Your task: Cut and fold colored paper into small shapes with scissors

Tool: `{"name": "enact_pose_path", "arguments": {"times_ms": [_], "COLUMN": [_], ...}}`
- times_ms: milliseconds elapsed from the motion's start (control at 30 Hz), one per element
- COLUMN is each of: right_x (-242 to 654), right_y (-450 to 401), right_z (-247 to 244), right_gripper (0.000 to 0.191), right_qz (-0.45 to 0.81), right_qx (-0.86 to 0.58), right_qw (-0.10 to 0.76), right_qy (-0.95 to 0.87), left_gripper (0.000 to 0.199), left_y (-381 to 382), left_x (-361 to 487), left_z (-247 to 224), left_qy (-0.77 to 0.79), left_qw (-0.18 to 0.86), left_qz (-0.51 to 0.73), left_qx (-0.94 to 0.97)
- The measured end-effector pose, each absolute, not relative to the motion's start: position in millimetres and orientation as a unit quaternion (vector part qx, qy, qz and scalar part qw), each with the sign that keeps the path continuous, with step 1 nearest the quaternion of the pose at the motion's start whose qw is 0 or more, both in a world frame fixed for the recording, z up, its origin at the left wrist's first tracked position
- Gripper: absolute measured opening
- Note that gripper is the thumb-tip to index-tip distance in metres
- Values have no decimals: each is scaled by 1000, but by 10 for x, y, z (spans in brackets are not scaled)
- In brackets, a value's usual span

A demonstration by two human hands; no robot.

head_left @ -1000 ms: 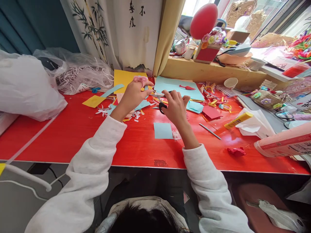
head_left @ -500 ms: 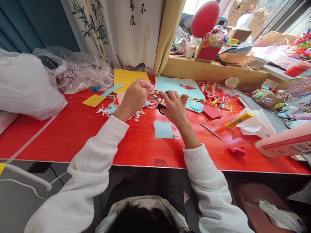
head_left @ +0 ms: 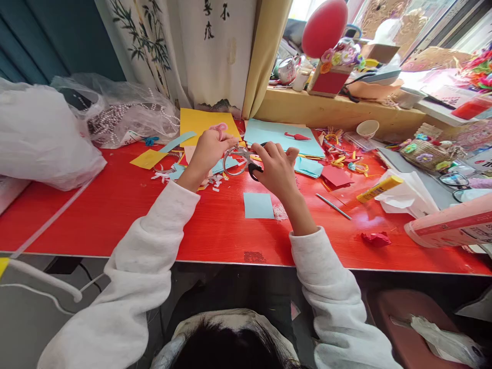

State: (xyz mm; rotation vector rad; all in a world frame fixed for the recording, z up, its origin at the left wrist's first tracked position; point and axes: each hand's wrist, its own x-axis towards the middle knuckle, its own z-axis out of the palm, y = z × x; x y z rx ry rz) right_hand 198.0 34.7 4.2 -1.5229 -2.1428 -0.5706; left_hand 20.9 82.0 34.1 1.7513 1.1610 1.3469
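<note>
A pair of scissors (head_left: 242, 152) with black handles is in my right hand (head_left: 277, 166), its fingers wrapped round the handles and its blades pointing left. My left hand (head_left: 209, 154) is closed around a small pink curled piece (head_left: 220, 128), perhaps paper, which sticks up above the knuckles. A pale ring (head_left: 226, 169) shows around the blades, between the hands; whether it lies on the table or hangs there I cannot tell. Below them a light blue paper square (head_left: 258, 206) lies flat, with a patch of pale scraps (head_left: 280, 212) at its right edge.
Yellow paper (head_left: 207, 123) and blue sheets (head_left: 277, 136) lie at the back of the red table (head_left: 134, 220). A glue stick (head_left: 380, 189), a thin rod (head_left: 333, 206) and crumpled red paper (head_left: 375, 239) lie on the right. Plastic bags (head_left: 46, 133) fill the left end.
My left hand has shifted slightly left, away from the scissors, and the pink piece has turned. More of the pale ring and blades shows. My right hand stays nearly in place.
</note>
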Motion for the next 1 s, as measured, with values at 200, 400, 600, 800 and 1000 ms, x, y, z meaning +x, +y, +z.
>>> {"name": "enact_pose_path", "arguments": {"times_ms": [200,400,600,800,1000], "right_x": [1980,1986,1980,2006,2030], "right_y": [342,347,339,339,367], "right_z": [47,53,56,46,8], "right_gripper": [38,38,36,36,40], "right_qz": [-210,-200,-192,-185,-186], "right_qx": [-547,-548,-541,-546,-550], "right_qw": [231,234,246,245,246], "right_qy": [-777,-778,-781,-779,-776], "left_gripper": [10,29,11,9,13], "left_y": [752,780,784,798,811], "left_x": [197,217,215,133,121], "left_z": [375,359,401,473,442], "left_qy": [410,366,338,368,393], "left_qw": [422,533,612,561,513], "left_qz": [530,555,547,580,575], "left_qx": [610,524,460,462,501]}}
